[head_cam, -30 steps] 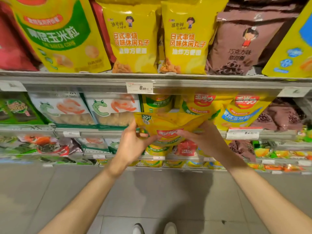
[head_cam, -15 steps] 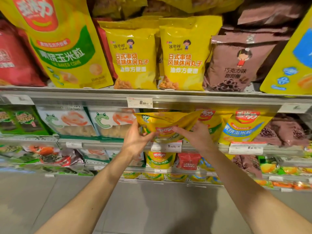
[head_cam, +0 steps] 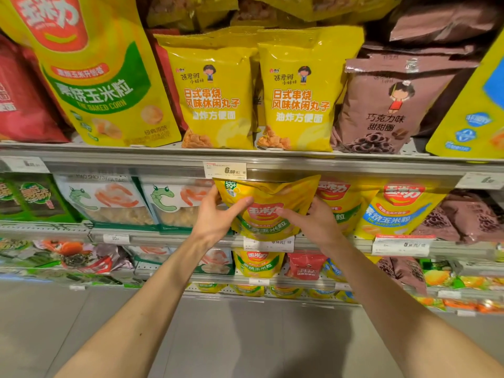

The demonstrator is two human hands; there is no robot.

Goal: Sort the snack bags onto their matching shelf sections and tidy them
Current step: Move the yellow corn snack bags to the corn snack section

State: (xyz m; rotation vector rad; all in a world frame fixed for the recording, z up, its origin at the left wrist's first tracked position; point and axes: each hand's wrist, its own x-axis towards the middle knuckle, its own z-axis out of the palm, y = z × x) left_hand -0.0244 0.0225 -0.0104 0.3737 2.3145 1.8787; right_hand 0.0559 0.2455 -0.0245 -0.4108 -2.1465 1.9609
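The second shelf (head_cam: 169, 236) carries prawn-cracker bags and baked-corn bags; at its front edge a yellow-green baked-corn bag (head_cam: 268, 211) is held, left hand (head_cam: 215, 216) and right hand (head_cam: 313, 222) each in a grip on its sides.

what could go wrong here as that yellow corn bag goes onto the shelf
The yellow corn bag, gripped by the left hand and right hand, has its top bent under the upper shelf rail; pushing may crumple it further. It might also knock the price tag below it, or crowd the blue-label bag.
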